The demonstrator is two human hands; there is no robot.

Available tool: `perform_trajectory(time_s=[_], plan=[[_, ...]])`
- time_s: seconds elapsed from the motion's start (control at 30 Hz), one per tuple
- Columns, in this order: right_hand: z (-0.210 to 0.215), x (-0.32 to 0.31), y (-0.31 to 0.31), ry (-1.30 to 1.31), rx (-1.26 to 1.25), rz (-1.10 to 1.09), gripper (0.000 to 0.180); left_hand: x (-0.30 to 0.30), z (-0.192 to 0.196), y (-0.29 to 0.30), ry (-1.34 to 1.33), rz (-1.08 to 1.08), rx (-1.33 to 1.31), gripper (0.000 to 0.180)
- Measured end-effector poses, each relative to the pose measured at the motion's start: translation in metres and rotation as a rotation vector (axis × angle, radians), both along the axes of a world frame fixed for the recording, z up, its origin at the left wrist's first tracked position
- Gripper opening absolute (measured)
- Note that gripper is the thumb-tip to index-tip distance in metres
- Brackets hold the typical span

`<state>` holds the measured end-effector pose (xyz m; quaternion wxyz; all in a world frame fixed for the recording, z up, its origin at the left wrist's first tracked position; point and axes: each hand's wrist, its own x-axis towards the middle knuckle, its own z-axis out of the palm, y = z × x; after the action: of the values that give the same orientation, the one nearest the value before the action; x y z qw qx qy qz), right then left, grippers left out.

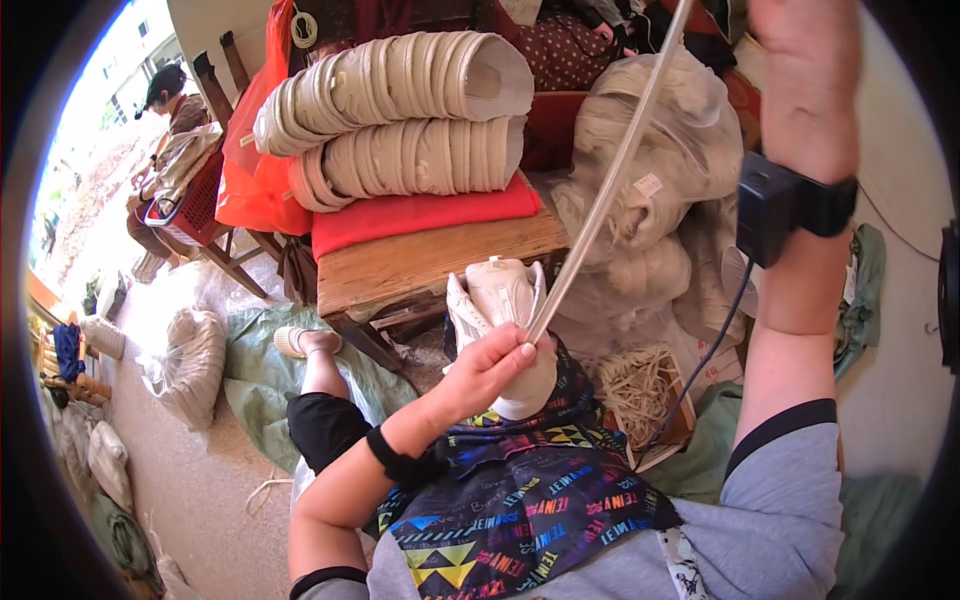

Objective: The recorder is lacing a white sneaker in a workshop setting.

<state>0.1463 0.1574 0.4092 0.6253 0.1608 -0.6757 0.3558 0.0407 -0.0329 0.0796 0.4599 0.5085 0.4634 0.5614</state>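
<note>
A white shoe upper [497, 290] lies over my lap on a dark apron with bright printing. My left hand [492, 370] is closed on it, thumb and fingers pinched where a long whitish lace [618, 165] comes out. The lace runs taut and slightly blurred up to the right and leaves the picture at the top edge. High at the upper right is my right hand [808, 50], arm stretched up. Its fingers are cut off by the frame, so whether it grips the lace cannot be seen.
A wooden bench [430, 260] ahead bears a red cloth [425, 218] and two stacked rows of nested shoe uppers [400, 85]. Clear bags of uppers [650, 130] stand right of it, above a box of loose laces [640, 395]. Another person [180, 120] sits far left.
</note>
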Motion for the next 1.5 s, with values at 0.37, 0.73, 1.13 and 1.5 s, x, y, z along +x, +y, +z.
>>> perform_trajectory(time_s=[0.37, 0.73, 1.13, 1.5], plan=[[-0.248, 0.020, 0.008, -1.036, 0.284, -0.417, 0.013, -0.044, 0.044, -0.014, -0.108, 0.420, 0.040, 0.022], [-0.331, 0.041, -0.050, -1.051, 0.277, -0.471, 0.017, -0.017, -0.050, -0.032, 0.831, 0.681, 0.091, 0.023], [-0.346, 0.058, -0.015, -1.269, -1.002, 0.580, 0.029, -0.031, -0.044, -0.035, -1.434, 0.024, -0.272, 0.011], [-0.334, 0.082, 0.004, -1.312, -1.020, 0.513, 0.030, -0.054, -0.032, -0.037, -1.271, 0.215, -0.379, 0.029]])
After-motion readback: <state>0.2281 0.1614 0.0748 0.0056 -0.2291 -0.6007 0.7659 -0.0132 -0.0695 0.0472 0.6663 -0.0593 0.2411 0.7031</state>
